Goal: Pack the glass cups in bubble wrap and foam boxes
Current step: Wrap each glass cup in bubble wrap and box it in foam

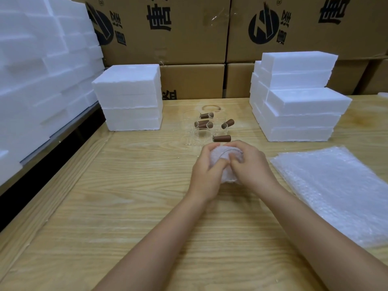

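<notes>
My left hand (206, 172) and my right hand (251, 163) both grip a glass cup wrapped in bubble wrap (225, 157) just above the wooden table (126, 206). The cup's rim shows through the wrap between my fingers. Behind them stand several clear glass cups with brown handles (204, 128). A stack of bubble wrap sheets (336, 190) lies at the right. White foam boxes are stacked at the back left (130, 97) and back right (298, 97).
A tall wall of foam pieces (39, 70) lines the left side on a shelf. Cardboard cartons (189, 28) with black print stand behind the table. The table's left edge drops to a dark gap.
</notes>
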Action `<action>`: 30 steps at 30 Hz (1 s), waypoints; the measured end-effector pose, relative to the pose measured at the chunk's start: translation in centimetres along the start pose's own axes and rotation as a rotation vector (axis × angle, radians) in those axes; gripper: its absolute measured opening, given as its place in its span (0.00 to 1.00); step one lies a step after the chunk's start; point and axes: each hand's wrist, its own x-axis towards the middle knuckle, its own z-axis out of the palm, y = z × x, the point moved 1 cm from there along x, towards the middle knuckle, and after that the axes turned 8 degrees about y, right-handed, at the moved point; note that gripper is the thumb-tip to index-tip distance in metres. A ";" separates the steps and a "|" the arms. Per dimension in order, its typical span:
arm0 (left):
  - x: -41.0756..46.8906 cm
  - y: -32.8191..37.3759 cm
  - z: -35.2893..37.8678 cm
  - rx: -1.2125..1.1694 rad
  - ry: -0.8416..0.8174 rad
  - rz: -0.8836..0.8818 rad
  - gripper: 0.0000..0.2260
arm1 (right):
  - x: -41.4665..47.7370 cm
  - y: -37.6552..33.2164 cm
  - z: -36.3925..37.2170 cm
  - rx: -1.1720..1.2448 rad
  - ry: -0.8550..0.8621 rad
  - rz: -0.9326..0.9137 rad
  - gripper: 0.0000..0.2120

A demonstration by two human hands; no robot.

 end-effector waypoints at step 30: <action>2.7 -2.1 -3.2 0.503 0.060 0.189 0.29 | 1.4 1.6 -1.0 0.356 -0.050 0.400 0.17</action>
